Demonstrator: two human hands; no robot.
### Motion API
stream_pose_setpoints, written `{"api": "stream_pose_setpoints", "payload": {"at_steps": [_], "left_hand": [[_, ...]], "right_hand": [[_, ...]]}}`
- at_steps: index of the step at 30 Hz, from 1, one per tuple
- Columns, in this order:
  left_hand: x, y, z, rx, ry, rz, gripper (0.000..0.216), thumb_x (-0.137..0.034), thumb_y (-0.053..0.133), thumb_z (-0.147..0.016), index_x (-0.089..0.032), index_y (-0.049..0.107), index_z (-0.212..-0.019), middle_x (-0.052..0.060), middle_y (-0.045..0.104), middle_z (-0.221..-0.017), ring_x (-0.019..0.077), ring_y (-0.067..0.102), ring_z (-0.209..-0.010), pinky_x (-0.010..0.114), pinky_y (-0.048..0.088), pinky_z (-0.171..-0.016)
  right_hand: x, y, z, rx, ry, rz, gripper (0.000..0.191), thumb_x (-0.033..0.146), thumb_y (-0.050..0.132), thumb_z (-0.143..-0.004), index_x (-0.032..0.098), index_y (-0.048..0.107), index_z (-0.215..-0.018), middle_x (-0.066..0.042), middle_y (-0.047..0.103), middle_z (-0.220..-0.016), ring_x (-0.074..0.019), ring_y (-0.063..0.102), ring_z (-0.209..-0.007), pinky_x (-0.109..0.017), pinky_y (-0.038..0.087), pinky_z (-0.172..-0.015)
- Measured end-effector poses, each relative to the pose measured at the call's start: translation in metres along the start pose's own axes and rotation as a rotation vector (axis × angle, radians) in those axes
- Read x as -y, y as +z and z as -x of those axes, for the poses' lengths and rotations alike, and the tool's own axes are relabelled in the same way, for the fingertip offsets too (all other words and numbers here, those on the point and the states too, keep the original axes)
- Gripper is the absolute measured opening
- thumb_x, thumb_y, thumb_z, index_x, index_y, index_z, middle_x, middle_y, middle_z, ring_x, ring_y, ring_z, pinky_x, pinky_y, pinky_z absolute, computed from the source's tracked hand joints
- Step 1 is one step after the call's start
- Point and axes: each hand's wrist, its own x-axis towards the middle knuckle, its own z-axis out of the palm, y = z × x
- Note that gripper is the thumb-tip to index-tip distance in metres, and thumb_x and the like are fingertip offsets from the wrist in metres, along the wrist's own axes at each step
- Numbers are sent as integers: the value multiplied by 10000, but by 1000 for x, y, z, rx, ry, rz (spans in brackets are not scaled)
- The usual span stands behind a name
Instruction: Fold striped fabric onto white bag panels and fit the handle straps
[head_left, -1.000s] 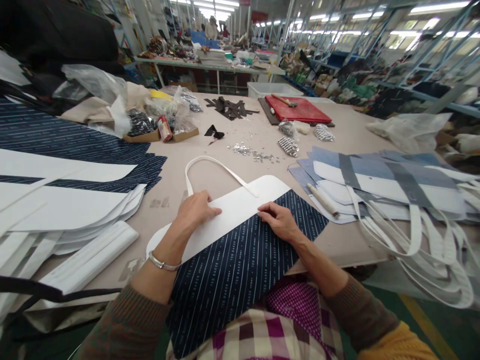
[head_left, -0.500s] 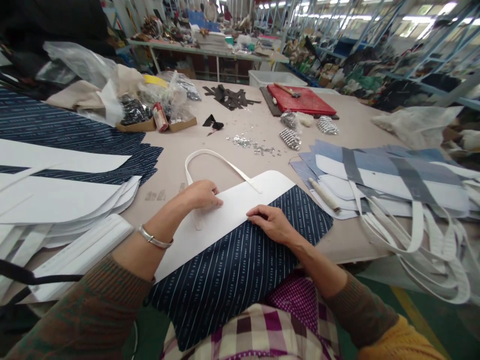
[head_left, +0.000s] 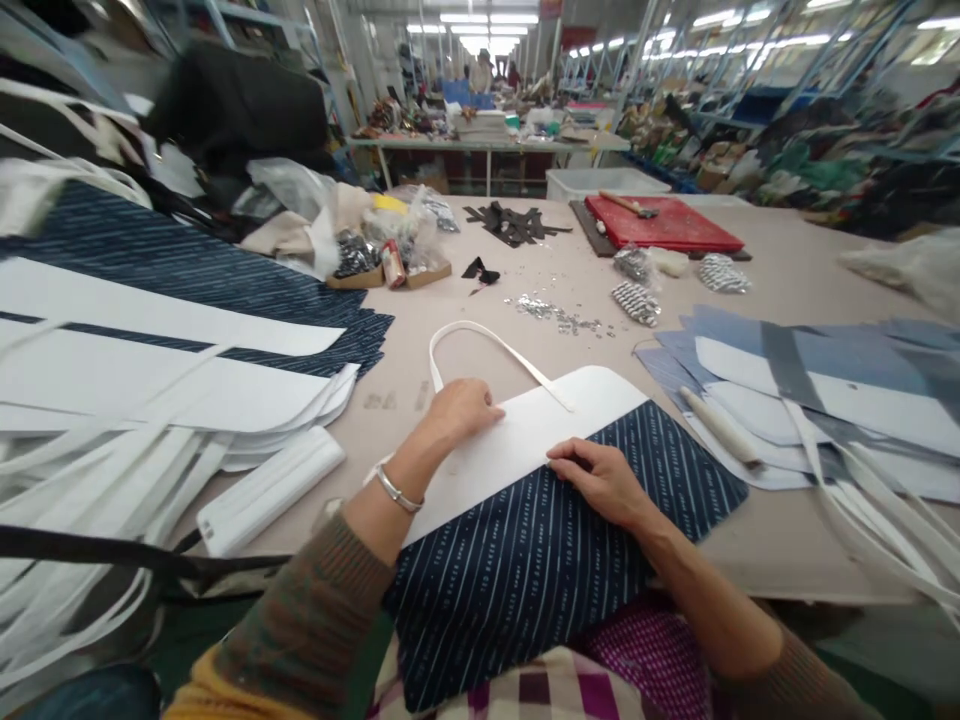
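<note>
1. Left hand [head_left: 461, 408] flat on the rounded white stiff panel [head_left: 525, 440], fingers together and pressing down, clamped on nothing; silver bangle [head_left: 396, 490] at the wrist.
2. Right hand [head_left: 600, 480] laid at the line where the white panel meets the navy pinstriped fabric piece [head_left: 540, 560], fingers loosely curled and pressing the join; whether anything is pinched under them cannot be told.
3. Both pieces at the near edge of the beige worktop [head_left: 787, 540], the navy fabric hanging over that edge toward the lap.
4. White strap handle [head_left: 487, 340] already looped out from the top of the white panel, both ends lying on it (fixed or merely laid there, impossible to say).
5. Judged progress: panel set on the fabric and apparently being aligned or smoothed down; join along the seam seemingly not finished.
6. Left side of the worktop: heap of white cut panels [head_left: 150, 400] over more navy striped cloth [head_left: 187, 270].
7. Right side: stack of grey-blue and white panels [head_left: 825, 380] with a cream-coloured stick tool [head_left: 718, 425] on its near corner.
8. Far edge: red cutting mat [head_left: 667, 225], scattered silver metal fittings [head_left: 559, 315].
</note>
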Motion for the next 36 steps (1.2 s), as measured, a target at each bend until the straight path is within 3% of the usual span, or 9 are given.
{"api": "stream_pose_setpoints", "payload": {"at_steps": [8,12,15,19,21,25,27,31,36], "left_hand": [[-11,0,4,-13,-79,4,310,-395,598,-920,-172,615,-1136,85,628,-1171,216,618,-1028,432,533,-890],[-11,-2,8,50,-25,34,303,-401,599,-919,-174,622,-1118,78,634,-1154,214,618,-1024,429,530,-890],[-13,-2,8,131,36,36,315,-416,594,-919,-164,623,-1105,72,643,-1113,208,627,-982,420,536,-865],[-12,-3,-5,209,132,49,293,-426,620,-895,-145,642,-976,37,654,-951,182,625,-849,375,532,-782],[-10,-4,-8,212,202,107,269,-412,657,-854,-146,644,-897,8,634,-837,160,595,-765,323,498,-710],[-3,-6,-8,201,286,254,208,-395,673,-742,-191,634,-739,-50,552,-651,128,497,-656,245,365,-594],[0,-7,-11,228,298,303,223,-419,660,-705,-204,610,-673,-58,526,-603,128,473,-630,247,333,-569],[1,-6,-20,365,298,383,293,-485,703,-630,-210,622,-690,-50,561,-591,139,506,-609,244,355,-553],[-4,0,-23,639,267,511,463,-466,760,-578,-209,697,-958,20,728,-820,196,647,-687,265,488,-603]], "right_hand": [[-13,0,-3,10,13,1,265,463,632,-816,220,728,-862,-8,705,-732,-182,644,-682,-304,512,-665],[36,3,7,-51,-41,-131,206,396,641,-831,206,718,-846,8,674,-640,-146,610,-556,-253,502,-525],[116,16,25,-31,-390,-204,86,238,624,-869,215,707,-869,5,726,-797,-118,660,-727,-221,540,-706],[170,46,16,335,-924,-244,165,152,526,-910,134,684,-953,-23,740,-890,-78,656,-840,-152,513,-828],[152,46,11,300,-797,-150,170,137,532,-897,119,699,-920,-42,745,-873,-88,655,-817,-167,515,-812],[74,9,9,44,-142,-56,110,223,620,-852,183,720,-877,-7,719,-746,-106,625,-639,-228,518,-637],[39,-11,11,1,37,-59,134,264,626,-843,183,716,-900,0,694,-691,-103,594,-555,-230,501,-559],[6,-23,24,22,142,-58,166,299,631,-837,170,719,-896,0,684,-647,-105,587,-515,-227,486,-506],[7,-17,33,65,127,-24,125,263,657,-817,195,746,-873,-1,736,-737,-129,651,-660,-251,506,-650]]}}
